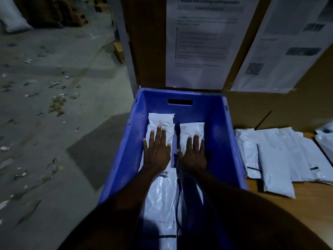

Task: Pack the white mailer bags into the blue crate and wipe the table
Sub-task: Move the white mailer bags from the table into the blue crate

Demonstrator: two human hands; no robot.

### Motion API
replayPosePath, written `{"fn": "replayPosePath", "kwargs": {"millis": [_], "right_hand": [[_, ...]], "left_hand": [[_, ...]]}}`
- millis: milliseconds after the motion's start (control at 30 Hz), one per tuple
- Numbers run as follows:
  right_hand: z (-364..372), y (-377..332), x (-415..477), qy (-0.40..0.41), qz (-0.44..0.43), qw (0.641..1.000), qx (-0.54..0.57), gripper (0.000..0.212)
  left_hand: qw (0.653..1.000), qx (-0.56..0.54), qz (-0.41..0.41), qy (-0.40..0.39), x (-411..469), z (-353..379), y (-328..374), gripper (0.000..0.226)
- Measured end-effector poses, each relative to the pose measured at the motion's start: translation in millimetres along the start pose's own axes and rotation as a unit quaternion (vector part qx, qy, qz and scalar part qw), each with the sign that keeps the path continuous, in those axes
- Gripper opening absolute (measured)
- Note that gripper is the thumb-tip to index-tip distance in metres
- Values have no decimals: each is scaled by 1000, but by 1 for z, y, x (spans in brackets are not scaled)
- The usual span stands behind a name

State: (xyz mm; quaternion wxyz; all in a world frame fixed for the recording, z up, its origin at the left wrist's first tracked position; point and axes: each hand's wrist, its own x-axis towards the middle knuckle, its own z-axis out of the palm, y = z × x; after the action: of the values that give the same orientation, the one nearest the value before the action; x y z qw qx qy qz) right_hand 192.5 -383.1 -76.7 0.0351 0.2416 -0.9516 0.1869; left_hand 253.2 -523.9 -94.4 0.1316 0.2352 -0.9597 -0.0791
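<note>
The blue crate (219, 123) stands in front of me at the left end of the wooden table (288, 204). Inside it lie white mailer bags in two rows: one (161, 119) at the far left, one (191, 129) at the far right, another (161, 199) nearer to me. My left hand (157, 150) presses flat on the left row with fingers spread. My right hand (193, 153) presses flat on the right row. My forearms hide the near right part of the crate. More white mailer bags (277, 159) lie overlapped on the table to the crate's right.
Brown cardboard panels (147, 44) with printed instruction sheets (201, 42) stand upright behind the crate. To the left is a grey concrete floor (54, 123) strewn with scraps. A white sack (12, 17) lies at the far left.
</note>
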Motion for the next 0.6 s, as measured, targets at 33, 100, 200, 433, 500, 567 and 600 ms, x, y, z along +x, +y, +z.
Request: {"fn": "replayPosePath", "kwargs": {"millis": [33, 100, 200, 433, 500, 567, 600], "right_hand": [[4, 3, -1, 29, -25, 999, 3, 73], [11, 8, -1, 55, -35, 998, -11, 75], [16, 10, 3, -10, -14, 999, -31, 80], [-26, -18, 7, -22, 55, 997, -41, 71], [-44, -29, 13, 12, 29, 999, -29, 70], [-66, -37, 19, 33, 2, 999, -20, 71], [-81, -42, 19, 46, -8, 999, -17, 70]], "left_hand": [[1000, 1, -2, 8, -1, 3, 1, 65], [1000, -2, 3, 26, -1, 12, 0, 64], [998, -1, 0, 60, 0, 18, -1, 61], [997, 9, 7, 72, 4, -8, 7, 59], [997, -16, 7, 70, 12, -31, 14, 57], [996, -39, 3, 85, 22, -62, 21, 56], [994, -43, 1, 104, 25, -79, 25, 57]]}}
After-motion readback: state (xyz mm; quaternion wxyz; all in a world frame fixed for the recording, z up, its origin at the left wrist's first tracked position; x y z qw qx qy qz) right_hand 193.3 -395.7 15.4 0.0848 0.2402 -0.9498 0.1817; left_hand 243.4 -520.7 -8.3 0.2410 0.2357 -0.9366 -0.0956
